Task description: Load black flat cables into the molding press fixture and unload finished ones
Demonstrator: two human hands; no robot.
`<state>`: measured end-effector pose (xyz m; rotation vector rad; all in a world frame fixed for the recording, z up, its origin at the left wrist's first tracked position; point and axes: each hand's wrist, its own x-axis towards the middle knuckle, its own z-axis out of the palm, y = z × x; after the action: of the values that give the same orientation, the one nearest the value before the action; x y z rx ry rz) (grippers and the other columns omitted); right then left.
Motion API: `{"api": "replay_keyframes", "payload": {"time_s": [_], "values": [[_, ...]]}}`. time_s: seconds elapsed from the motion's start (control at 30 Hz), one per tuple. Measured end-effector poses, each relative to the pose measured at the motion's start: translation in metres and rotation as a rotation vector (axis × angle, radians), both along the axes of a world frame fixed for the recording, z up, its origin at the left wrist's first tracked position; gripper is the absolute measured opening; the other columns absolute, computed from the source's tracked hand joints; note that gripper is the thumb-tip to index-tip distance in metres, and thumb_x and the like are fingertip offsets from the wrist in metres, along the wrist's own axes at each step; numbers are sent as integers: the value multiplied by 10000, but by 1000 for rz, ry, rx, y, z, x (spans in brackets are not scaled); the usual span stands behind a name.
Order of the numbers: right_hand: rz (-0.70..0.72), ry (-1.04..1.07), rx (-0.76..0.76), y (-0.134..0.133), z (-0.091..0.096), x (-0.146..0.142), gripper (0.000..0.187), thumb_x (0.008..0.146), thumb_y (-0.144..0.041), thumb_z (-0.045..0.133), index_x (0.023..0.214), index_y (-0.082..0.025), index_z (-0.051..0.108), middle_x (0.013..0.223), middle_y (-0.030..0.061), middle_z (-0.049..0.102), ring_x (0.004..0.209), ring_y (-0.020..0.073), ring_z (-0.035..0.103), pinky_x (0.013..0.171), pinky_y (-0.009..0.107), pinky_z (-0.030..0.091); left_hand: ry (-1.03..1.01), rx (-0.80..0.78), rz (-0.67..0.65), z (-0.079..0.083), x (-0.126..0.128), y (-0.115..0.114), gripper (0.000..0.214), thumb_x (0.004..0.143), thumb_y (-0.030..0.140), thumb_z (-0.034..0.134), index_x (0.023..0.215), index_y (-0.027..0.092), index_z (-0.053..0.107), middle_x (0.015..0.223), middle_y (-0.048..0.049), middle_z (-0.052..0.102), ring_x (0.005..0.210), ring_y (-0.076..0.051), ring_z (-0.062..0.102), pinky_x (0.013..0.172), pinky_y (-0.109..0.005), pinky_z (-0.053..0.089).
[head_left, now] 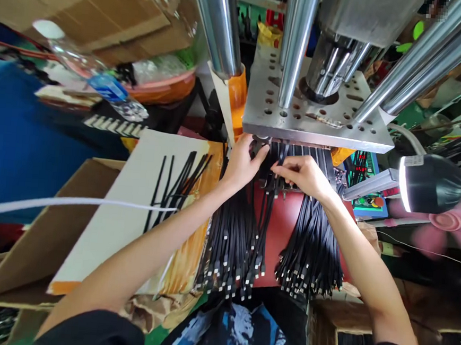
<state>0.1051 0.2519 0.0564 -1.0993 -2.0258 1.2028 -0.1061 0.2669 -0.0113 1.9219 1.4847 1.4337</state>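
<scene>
My left hand (242, 163) reaches under the edge of the metal press plate (318, 123), fingers stretched onto the black cable ends there. My right hand (304, 174) sits beside it, thumb and forefinger pinched on a black cable end (277, 171) at the fixture. Two thick bundles of black cables hang down toward me over a red surface (279, 229): the left bundle (233, 242) under my left forearm, the right bundle (314, 253) under my right wrist. Their metal-tipped plugs dangle at the near edge.
Chrome press columns (220, 25) rise above the plate. A white board (132, 207) with a few loose black cables lies on an open cardboard box (36, 247) at left. A lit work lamp (429, 184) stands right. A plastic bottle (102, 82) lies back left.
</scene>
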Motion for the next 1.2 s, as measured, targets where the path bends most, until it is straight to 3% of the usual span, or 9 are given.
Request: {"api": "replay_keyframes", "payload": {"time_s": [0.13,0.27,0.5,0.7,0.87,0.97,1.03,1.1,1.2], "values": [[23,-37,14,28,-10,-15,519,915,-646,723,696,-185,629,592,-50,564,489,93,490,492,235,346,335,177,-247,3,-26,-49,319,1051,236,598,1358,187,668,1462,-138,687,1370,-260,663,1208,-462,544],[-7,-90,90,32,-15,-17,463,976,-572,682,729,-181,668,583,-48,572,454,91,475,480,237,331,598,278,-459,1,-44,-62,379,1020,229,657,1394,169,677,1517,-159,669,1470,-312,596,1231,-534,537],[-72,-108,274,32,-22,-19,422,1020,-494,651,742,-179,690,621,-24,586,554,118,492,570,261,378,741,399,-462,3,-44,-48,432,1022,223,655,1439,110,651,1517,-178,671,1448,-314,616,1206,-505,560],[-87,81,79,34,-28,-13,342,914,-509,759,962,-173,717,738,-14,673,489,102,521,421,228,393,892,298,-394,12,-32,-60,379,1065,256,601,1405,105,670,1544,-196,643,1469,-349,589,1168,-548,576],[-108,67,105,38,-32,-16,213,925,-393,735,952,-182,722,749,-13,683,503,107,545,414,218,440,940,198,-337,16,-17,-75,508,1067,366,620,1516,130,593,1597,-234,570,1561,-391,475,1202,-581,535],[-249,-26,195,26,-30,-14,229,954,-291,682,1129,-160,750,900,36,722,573,129,599,502,255,516,966,140,-279,17,-8,-84,491,1088,337,571,1534,132,583,1630,-239,531,1585,-388,440,1210,-573,525],[-302,-144,358,8,-26,-8,317,990,-214,598,1260,-161,757,1081,93,713,754,170,671,691,302,592,978,82,-245,19,-2,-91,492,1094,314,541,1550,133,572,1675,-237,481,1612,-389,397,1193,-576,538],[-234,-342,499,-12,-21,-2,411,1006,-133,508,1311,-193,778,1163,119,675,951,214,678,883,343,586,981,31,-235,24,2,-96,534,1085,334,551,1579,131,546,1716,-238,421,1634,-400,349,1161,-593,558],[-132,-683,533,-26,-13,-3,492,1028,-102,447,1371,-233,774,1138,139,663,1024,264,656,943,386,548,957,-31,-258,34,6,-91,637,1068,432,578,1613,111,503,1735,-233,389,1655,-402,297,1173,-612,539]]}}
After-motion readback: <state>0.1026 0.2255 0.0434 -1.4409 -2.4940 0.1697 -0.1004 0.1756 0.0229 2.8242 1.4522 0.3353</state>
